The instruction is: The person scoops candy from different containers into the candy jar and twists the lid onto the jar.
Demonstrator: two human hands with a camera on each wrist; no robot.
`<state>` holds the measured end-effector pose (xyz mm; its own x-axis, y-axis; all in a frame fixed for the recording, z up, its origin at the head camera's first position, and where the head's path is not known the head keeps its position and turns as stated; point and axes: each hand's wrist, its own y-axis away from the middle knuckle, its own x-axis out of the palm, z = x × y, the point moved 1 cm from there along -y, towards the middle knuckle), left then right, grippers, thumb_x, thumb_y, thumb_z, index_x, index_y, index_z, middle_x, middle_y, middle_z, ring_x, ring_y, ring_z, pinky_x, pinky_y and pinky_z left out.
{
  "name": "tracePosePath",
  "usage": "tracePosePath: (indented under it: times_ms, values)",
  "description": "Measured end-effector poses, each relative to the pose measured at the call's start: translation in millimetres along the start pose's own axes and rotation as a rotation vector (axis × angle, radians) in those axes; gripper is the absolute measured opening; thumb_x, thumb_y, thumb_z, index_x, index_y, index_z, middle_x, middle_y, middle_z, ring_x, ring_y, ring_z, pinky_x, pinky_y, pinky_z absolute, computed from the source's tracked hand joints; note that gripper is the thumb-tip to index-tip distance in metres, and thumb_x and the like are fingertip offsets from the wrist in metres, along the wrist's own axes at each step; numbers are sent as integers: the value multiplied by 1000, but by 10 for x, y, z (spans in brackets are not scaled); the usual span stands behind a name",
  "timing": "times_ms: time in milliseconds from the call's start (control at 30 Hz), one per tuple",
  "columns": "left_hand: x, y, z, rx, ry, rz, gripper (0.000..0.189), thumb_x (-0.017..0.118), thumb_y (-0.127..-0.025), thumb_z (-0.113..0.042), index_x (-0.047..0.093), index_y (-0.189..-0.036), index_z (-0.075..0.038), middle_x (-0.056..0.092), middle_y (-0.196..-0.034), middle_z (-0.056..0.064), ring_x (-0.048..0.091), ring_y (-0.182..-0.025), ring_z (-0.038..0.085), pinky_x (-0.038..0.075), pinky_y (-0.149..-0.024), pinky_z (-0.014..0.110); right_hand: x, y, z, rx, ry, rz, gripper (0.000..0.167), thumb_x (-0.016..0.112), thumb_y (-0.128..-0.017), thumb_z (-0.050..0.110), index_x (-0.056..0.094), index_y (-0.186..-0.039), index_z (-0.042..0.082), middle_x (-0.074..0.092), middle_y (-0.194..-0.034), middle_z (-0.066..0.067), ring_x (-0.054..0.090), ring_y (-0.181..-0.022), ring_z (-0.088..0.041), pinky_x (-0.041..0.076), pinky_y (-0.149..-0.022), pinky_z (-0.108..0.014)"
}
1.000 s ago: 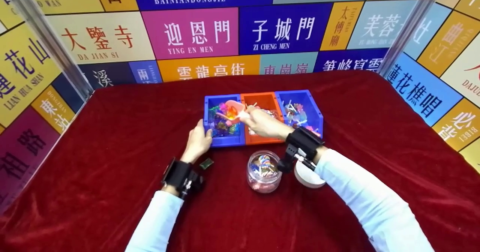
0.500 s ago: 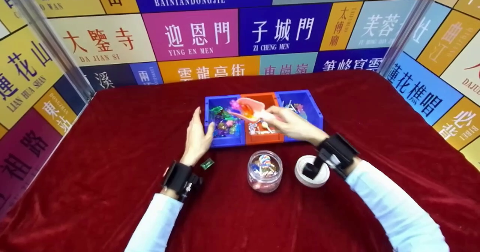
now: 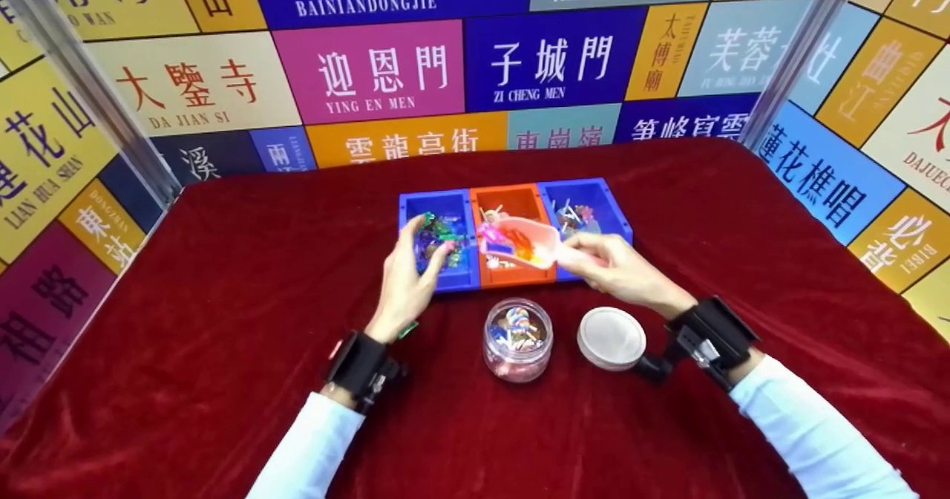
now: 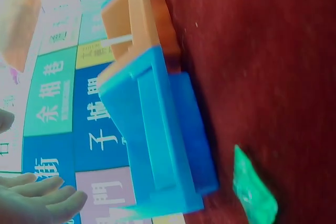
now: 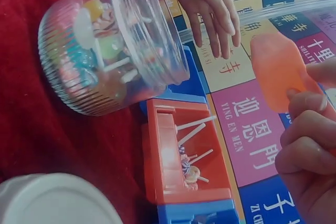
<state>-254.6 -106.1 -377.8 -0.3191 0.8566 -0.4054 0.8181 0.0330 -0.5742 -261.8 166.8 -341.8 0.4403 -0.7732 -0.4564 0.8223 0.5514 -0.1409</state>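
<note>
My right hand [image 3: 634,276] grips the handle of a pink scoop [image 3: 548,239], raised over the orange compartment. Shiny orange and magenta pieces lie in the scoop. My left hand [image 3: 404,284] is at the left blue compartment [image 3: 445,282], its fingers over the green, blue and purple pieces there. In the left wrist view its fingers [image 4: 63,203] are extended with nothing in them. The orange compartment [image 3: 512,276] holds small lollipops with white sticks. An open clear jar [image 3: 518,365] of mixed small pieces and lollipops stands in front of the bins.
A white round lid [image 3: 612,336] lies right of the jar on the red cloth [image 3: 475,439]. One green shiny piece [image 4: 252,187] lies on the cloth by my left wrist. The right blue compartment [image 3: 601,198] holds more small pieces. Printed panels [image 3: 371,64] stand behind the table.
The loaded scoop has moved right, from the left blue compartment to over the orange one. My left hand has left the bin's outer edge and moved in over the left compartment.
</note>
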Motion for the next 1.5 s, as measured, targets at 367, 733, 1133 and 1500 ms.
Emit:
tracePosePath:
  times_ms: [367, 733, 1133, 1500]
  values:
    - [149, 160, -103, -101, 220, 446, 81, 69, -76, -33, 25, -136, -1, 37, -135, 22, 35, -125, 31, 29, -102, 45, -138, 308, -107, -38, 62, 38, 13, 56, -87, 11, 65, -93, 4, 57, -70, 2, 47, -62, -5, 40, -54, -17]
    - [266, 281, -146, -25, 196, 883, 93, 79, -64, -24, 26, -137, 0, 41, -134, 16, 43, -120, 24, 35, -99, 34, -118, 424, 127, -37, 168, 159, 14, 58, -85, 11, 66, -90, 0, 64, -81, 2, 54, -74, -5, 45, -67, -19]
    - [308, 289, -175, 20, 55, 920, 79, 82, -60, -25, 43, -126, -5, 55, -117, 10, 53, -105, 18, 42, -91, 27, -210, 391, -55, -217, 358, 188, 14, 61, -84, 17, 69, -94, 11, 67, -85, 3, 58, -74, -6, 47, -67, -18]
    - [308, 282, -171, 20, 74, 927, 74, 81, -62, -25, 44, -124, -5, 53, -121, 9, 50, -110, 18, 39, -95, 27, -231, 348, 166, -270, 569, 226, 16, 59, -85, 27, 71, -87, 16, 65, -74, 10, 52, -62, -1, 45, -56, -20]
